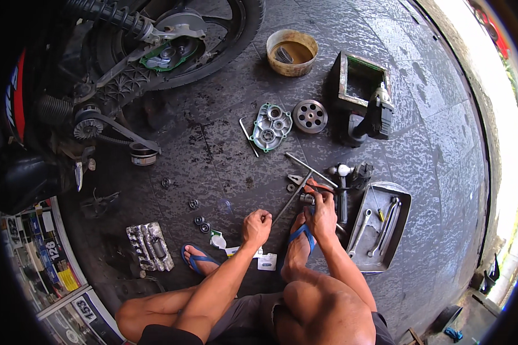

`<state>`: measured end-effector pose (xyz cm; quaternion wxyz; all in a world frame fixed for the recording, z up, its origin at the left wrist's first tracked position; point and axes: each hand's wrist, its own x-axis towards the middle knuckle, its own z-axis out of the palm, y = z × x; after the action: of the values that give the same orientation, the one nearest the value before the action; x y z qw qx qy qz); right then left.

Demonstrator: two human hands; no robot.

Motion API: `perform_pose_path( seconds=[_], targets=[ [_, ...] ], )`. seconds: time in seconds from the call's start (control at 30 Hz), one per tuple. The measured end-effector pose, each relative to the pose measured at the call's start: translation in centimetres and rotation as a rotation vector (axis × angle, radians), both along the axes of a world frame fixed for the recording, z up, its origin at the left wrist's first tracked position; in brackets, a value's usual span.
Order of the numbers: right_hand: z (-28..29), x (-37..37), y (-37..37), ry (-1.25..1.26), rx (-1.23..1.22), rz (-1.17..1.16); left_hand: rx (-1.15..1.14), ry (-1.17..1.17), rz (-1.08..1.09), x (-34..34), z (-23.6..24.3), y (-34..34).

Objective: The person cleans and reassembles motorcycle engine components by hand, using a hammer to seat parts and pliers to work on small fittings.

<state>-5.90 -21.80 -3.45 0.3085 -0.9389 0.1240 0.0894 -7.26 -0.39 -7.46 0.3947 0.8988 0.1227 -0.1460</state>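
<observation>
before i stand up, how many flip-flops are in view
2: the left flip-flop is on the left foot, the right flip-flop on the right foot, near the right hand. The feet partly cover both.

This is looking like a motorcycle repair workshop: a wheel [239, 46] is standing at eleven o'clock beside an opened gear housing [167, 55], a cordless power tool [379, 113] is resting at two, and wrenches [360, 233] are lying in a tray [374, 264] at four.

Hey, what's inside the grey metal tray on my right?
Inside the tray, wrenches and a small yellow-handled tool are visible. Whatever lies directly underneath them is covered.
</observation>
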Motion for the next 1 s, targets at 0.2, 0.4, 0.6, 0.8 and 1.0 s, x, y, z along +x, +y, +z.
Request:
perform_pose_path(
  seconds=[0.2,0.4,0.6,0.8,1.0],
  targets=[
    [-2.5,1.4,0.2,0.023,-0.155,0.172,0.035,0.048,0.037,-1.5,-0.5,1.7],
    [-1.5,1.4,1.1,-0.064,0.037,0.088,0.046,0.144,0.105,-2.2,-0.6,2.5],
    [-1.8,5.3,6.6,0.013,0.085,0.291,0.058,0.125,0.091,-2.1,-0.6,2.9],
    [-2.9,6.2,7.8,0.009,-0.054,0.467,0.097,0.113,0.157,-2.0,-0.4,4.5],
    [-1.2,-0.1,-0.5,-0.015,0.046,-0.03,0.059,0.133,0.255,-2.3,-1.6,7.1]
  ],
)
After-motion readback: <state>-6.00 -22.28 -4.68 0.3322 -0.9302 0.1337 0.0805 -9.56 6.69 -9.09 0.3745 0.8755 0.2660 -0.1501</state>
